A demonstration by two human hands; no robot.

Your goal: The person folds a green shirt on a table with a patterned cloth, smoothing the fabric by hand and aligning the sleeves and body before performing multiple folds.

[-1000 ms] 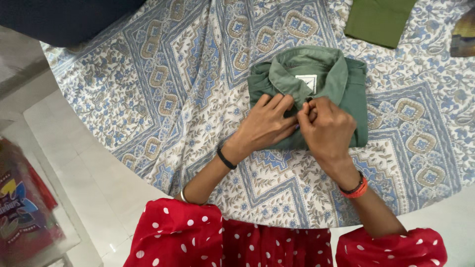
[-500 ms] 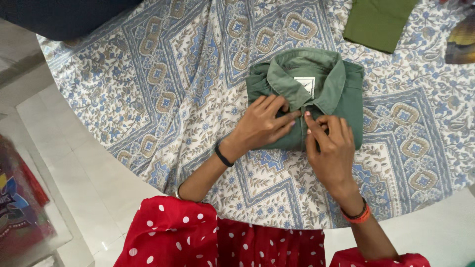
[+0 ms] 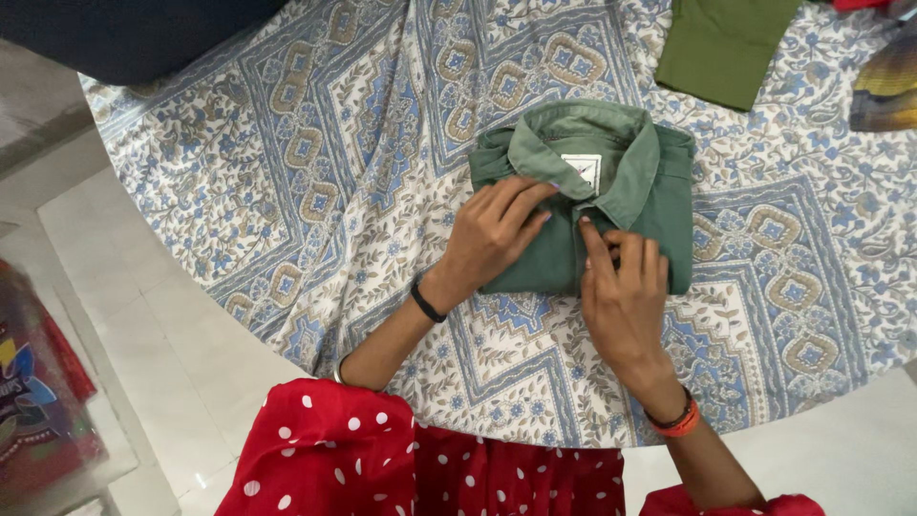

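A folded green collared shirt (image 3: 650, 234) lies on a table covered with a blue and beige patterned cloth (image 3: 382, 143). A white label shows inside its collar. My left hand (image 3: 492, 234) rests on the shirt's left front, fingertips touching the left collar point. My right hand (image 3: 621, 287) lies on the shirt's lower middle, its thumb and fingers pinching the placket just below the collar. I wear red sleeves with white dots, a black band on the left wrist and an orange and black band on the right.
A folded olive-green garment (image 3: 726, 43) lies at the table's far edge. A dark blue cloth (image 3: 124, 33) is at the upper left. A striped dark fabric (image 3: 888, 91) sits at the right edge. White tiled floor (image 3: 153, 325) and a colourful bag (image 3: 38, 392) lie at the left.
My right hand has slid down from the collar join to the placket and flattened out. My left hand's fingers have shifted up onto the left collar point.
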